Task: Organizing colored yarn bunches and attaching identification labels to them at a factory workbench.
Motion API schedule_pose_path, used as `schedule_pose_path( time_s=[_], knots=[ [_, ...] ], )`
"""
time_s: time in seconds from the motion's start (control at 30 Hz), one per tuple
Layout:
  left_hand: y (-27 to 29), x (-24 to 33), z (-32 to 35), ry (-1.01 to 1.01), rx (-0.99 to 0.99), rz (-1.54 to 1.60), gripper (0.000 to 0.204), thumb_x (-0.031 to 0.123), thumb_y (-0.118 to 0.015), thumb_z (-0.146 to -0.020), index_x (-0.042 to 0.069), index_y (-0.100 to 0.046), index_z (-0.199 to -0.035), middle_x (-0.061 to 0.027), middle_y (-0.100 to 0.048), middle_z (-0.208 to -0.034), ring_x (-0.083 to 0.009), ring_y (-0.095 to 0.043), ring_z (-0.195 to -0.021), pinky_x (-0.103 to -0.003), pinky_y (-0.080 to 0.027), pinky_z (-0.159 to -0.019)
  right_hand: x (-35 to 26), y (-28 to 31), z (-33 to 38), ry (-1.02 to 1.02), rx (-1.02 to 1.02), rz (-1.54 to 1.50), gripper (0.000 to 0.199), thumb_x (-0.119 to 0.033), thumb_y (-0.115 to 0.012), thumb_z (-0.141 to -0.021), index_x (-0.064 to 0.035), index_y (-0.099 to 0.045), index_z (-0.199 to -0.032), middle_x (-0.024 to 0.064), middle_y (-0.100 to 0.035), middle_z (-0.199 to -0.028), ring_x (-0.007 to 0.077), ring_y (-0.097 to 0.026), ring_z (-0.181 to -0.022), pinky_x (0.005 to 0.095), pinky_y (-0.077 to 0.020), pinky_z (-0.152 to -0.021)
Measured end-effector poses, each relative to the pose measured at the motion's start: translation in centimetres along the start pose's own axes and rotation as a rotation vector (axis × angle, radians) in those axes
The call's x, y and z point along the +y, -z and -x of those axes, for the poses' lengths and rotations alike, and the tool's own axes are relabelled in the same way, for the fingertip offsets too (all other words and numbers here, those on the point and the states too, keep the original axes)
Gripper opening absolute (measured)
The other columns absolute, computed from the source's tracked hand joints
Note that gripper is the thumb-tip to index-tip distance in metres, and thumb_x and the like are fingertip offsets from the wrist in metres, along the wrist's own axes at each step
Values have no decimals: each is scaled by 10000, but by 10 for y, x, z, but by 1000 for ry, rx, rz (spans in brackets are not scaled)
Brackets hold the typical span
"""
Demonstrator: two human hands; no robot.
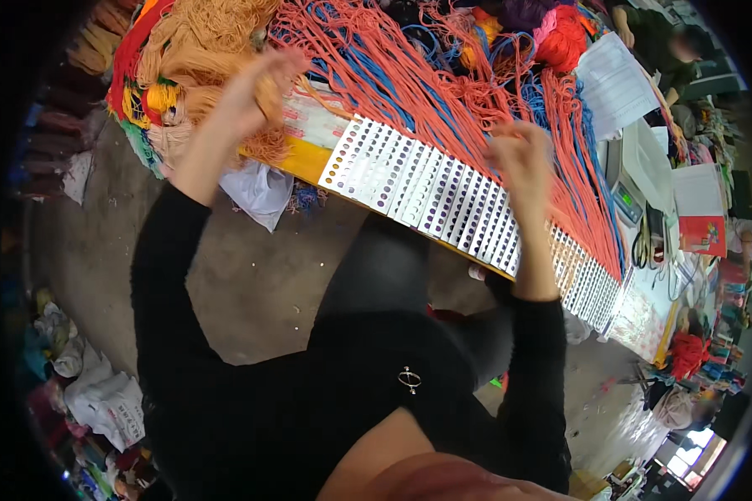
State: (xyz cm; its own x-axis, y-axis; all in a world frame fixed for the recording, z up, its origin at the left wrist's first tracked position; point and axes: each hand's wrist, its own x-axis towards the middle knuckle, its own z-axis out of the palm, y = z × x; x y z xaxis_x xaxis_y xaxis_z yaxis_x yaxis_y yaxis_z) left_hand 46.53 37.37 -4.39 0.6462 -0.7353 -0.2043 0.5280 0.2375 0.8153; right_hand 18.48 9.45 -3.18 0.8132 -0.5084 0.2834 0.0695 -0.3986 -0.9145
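Observation:
My left hand [255, 92] is closed around a bundle of tan yarn [213, 33] at the near edge of a long worktable [305, 159]. My right hand [518, 154] is a fist pinching orange-red cords [393, 75] that lie fanned across the table with blue cords [368, 83] among them. Just below both hands, a row of white cards with purple dots [426, 188] overlaps along the table's front edge.
More yarn skeins in red, yellow, purple and pink pile at the table's far side. White paper sheets [614, 83] and a small scale [627, 196] sit to the right, where another person [668, 42] sits. White bags [100, 397] lie on the concrete floor at left.

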Motion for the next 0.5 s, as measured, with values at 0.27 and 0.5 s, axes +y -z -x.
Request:
schedule_pose_path(
  time_s=[0.27, 0.5],
  knots=[
    [-19, -85, 1, 612, 123, -143, 395, 431, -462, -914, 117, -527, -1145, -33, -623, -998, -112, -607, -692, -191, -353, -400, 76, -165, -27, -321, -216, 51, 208, -174, -534, -839, -5, -634, -769, 58, -615, -588, 142, -588, -479, 284, -458, -503],
    [-27, -92, -10, 559, 75, -323, 258, 313, -557, -864, 79, -572, -973, -8, -592, -798, -79, -529, -510, -199, -304, -352, 70, -175, -23, -470, -84, 230, 237, -269, -545, -806, -63, -659, -780, 46, -642, -622, 182, -614, -543, 320, -463, -578]
  ],
)
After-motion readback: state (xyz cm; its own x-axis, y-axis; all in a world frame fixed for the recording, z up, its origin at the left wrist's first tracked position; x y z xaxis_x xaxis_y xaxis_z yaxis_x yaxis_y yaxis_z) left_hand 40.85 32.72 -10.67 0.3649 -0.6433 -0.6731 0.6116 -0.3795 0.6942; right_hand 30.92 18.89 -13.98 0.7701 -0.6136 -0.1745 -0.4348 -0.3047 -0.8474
